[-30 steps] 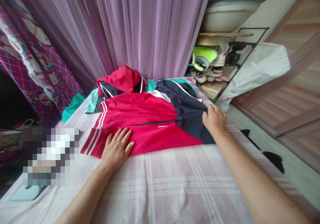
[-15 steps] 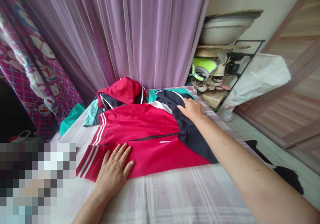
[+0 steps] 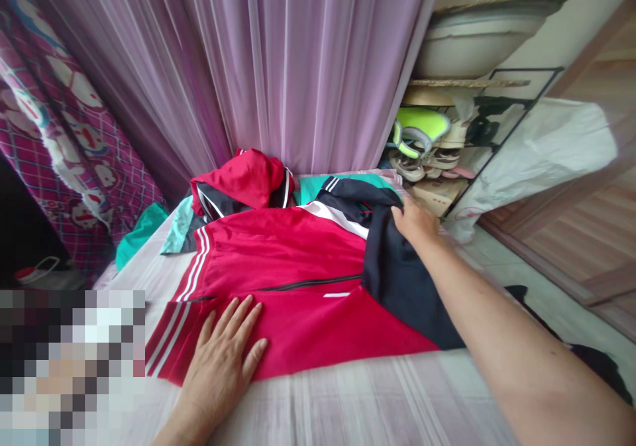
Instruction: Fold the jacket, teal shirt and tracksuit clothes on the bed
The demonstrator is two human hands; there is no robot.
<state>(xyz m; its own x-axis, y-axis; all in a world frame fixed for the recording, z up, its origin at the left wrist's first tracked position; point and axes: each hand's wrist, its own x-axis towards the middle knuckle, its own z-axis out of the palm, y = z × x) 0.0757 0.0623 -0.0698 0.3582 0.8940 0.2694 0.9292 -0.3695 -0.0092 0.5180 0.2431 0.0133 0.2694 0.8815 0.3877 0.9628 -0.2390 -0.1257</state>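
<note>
A red and navy zip jacket (image 3: 288,247) lies spread on a checked sheet, its white-striped hem toward the left. My left hand (image 3: 223,346) rests flat on the red cloth by the hem, fingers spread. At the navy shoulder end, my right hand (image 3: 420,221) pinches the dark fabric and lifts it a little; some of its fingertips are hidden behind the cloth. A navy sleeve (image 3: 362,191) with a white-striped cuff lies folded over near that hand.
Behind the jacket sits a crumpled red and navy garment (image 3: 248,181), with teal cloth (image 3: 311,187) beside it. A purple curtain (image 3: 298,68) hangs at the back. To the right stands a shoe rack (image 3: 529,105) with shoes, a basin (image 3: 477,45) and a white plastic bag (image 3: 556,148).
My right hand has moved right, drawing the navy part of the jacket outward and raising its edge. My left hand stays flat on the red cloth. The view has shifted slightly.
</note>
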